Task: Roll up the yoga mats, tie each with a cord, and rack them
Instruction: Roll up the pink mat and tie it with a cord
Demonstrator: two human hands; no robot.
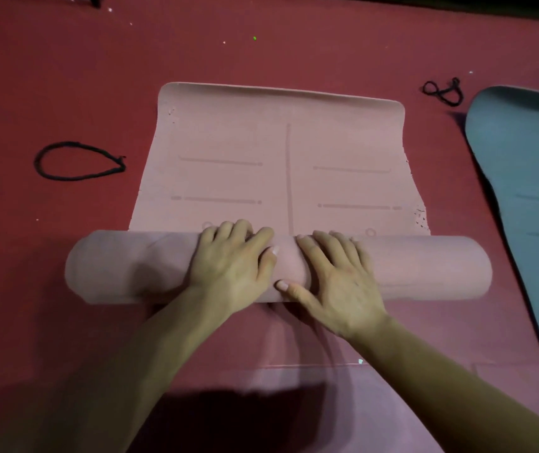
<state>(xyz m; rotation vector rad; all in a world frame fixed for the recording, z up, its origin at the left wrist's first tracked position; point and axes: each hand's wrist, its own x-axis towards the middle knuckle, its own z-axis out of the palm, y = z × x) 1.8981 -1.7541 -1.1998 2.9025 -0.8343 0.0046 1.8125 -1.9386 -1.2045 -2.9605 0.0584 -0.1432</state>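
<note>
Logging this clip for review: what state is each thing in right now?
Pink mat: partly rolled, far part flat.
Teal mat: lying unrolled.
Left cord: loose loop, unused.
Right cord: loose, unused.
Left hand: open, pressing on the pink mat's rolled part.
Right hand: open, pressing beside it.

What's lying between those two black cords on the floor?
The unrolled part of the pink mat, flanked by red floor, in the head view.

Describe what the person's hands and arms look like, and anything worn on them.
The left hand and right hand are bare: no gloves, rings, watch or bracelets in view. No sleeves show anywhere up to the frame's edge. The nails are short and look unpainted.
</note>
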